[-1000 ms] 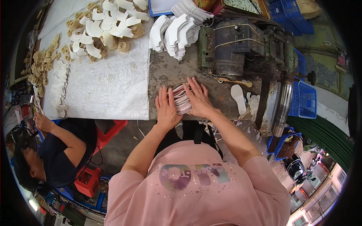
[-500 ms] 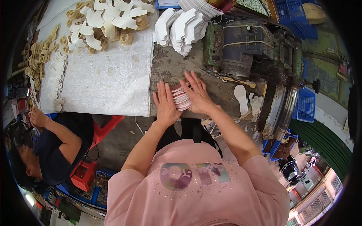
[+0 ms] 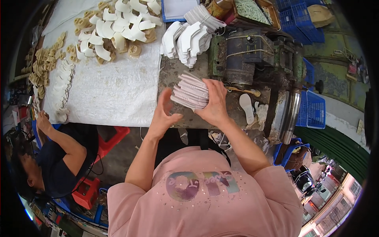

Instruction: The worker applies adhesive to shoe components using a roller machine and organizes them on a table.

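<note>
A white sheet (image 3: 114, 91) covers the worktop (image 3: 173, 75) at ten o'clock, with blue crates (image 3: 316, 108) at three o'clock. At centre, the right hand (image 3: 215, 104) grips a stack of flat pale pieces (image 3: 190, 91), fingers curled over it; the left hand (image 3: 164, 114) stands open just beside it, apparently squaring the stack. Closing evenly looks due next. No labels are legible.

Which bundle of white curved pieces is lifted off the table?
The stack gripped by the right hand, in front of the left hand. The bundles by the machine and the scattered heap lie flat.
</note>
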A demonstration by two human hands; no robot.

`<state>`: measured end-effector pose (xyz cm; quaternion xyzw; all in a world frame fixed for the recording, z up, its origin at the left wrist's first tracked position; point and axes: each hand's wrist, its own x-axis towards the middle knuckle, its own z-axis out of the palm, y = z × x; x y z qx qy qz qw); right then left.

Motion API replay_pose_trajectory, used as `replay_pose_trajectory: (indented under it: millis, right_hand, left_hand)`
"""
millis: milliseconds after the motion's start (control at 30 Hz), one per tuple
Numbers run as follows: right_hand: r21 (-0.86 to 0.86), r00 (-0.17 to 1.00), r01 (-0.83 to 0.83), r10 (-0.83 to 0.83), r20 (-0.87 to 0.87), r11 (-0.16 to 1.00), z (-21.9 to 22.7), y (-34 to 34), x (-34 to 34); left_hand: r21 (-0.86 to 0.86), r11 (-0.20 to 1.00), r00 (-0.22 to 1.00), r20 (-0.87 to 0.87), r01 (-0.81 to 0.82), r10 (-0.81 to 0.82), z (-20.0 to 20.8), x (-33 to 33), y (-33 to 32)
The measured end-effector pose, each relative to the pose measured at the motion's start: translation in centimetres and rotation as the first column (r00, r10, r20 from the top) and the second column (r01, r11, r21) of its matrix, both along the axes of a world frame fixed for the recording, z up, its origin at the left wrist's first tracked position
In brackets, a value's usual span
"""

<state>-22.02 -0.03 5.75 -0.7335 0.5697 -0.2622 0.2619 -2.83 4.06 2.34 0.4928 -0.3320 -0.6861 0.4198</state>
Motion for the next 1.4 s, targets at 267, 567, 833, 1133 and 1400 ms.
replay_pose_trajectory:
  millis: [267,567,833,1133,1400]
  right_hand:
    - [-0.002,0.962,-0.225,0.222,-0.16,0.974,5.9,0.9,2.9]
    - [0.151,0.953,-0.115,0.066,0.294,0.982,4.4,-2.1,2.9]
    - [0.23,0.974,0.051,-0.1,0.205,0.972,4.2,-8.9,2.0]
    - [0.482,0.688,-0.216,0.482,-0.542,0.849,7.5,-20.4,2.4]
    - [0.277,0.554,-0.238,0.364,-0.749,0.931,1.5,-21.9,4.3]
  left_hand:
    - [0.321,0.925,0.788,-0.507,-0.204,0.35,3.6,-1.8,-3.9]
    - [0.275,0.94,0.817,-0.483,-0.2,0.315,3.8,0.7,-5.8]
    - [0.31,0.927,0.72,-0.592,-0.211,0.362,4.3,3.2,-7.7]
    - [0.311,0.924,0.749,-0.551,-0.224,0.368,2.9,7.4,-7.0]
    - [0.273,0.936,0.751,-0.565,-0.22,0.341,3.4,8.5,-5.9]
